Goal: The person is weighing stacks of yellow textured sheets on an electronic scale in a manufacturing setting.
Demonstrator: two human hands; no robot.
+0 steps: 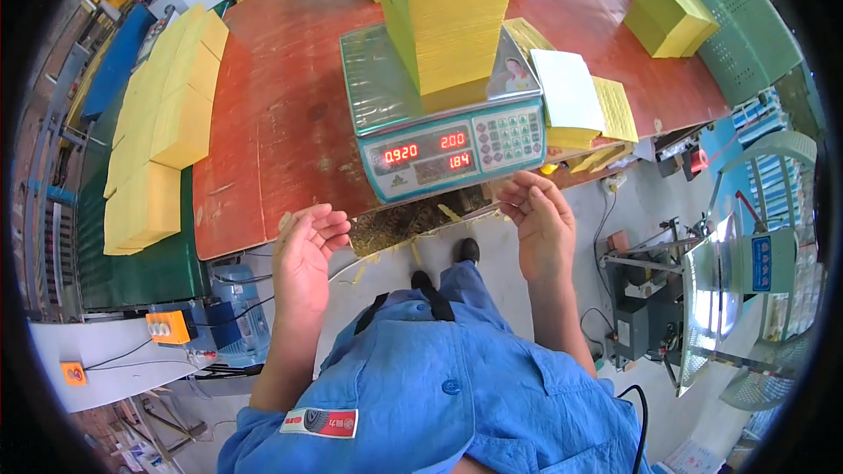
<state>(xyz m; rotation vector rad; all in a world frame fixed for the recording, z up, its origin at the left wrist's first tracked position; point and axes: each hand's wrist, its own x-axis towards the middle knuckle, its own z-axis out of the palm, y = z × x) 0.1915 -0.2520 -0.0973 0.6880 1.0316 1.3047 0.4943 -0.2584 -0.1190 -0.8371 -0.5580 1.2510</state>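
A tall stack of yellow paper sheets (pixel 457 17) stands on the metal pan of a teal digital scale (pixel 457 149), whose red digits are lit. My left hand (pixel 307 241) hovers just off the front edge of the red table, left of the scale, with its fingers loosely curved and nothing in it. Close to the scale's front right corner, my right hand (pixel 540 219) is raised with bent fingers apart, holding nothing that I can see. Neither hand touches the scale or the stack.
Blocks of yellow paper (pixel 162 127) line a green surface at left. Beside the scale, a white sheet (pixel 566 88) lies on more yellow paper. Another yellow block (pixel 672 17) sits at far right near a green crate (pixel 746 35). A fan (pixel 773 263) stands at right; someone works at the far edge.
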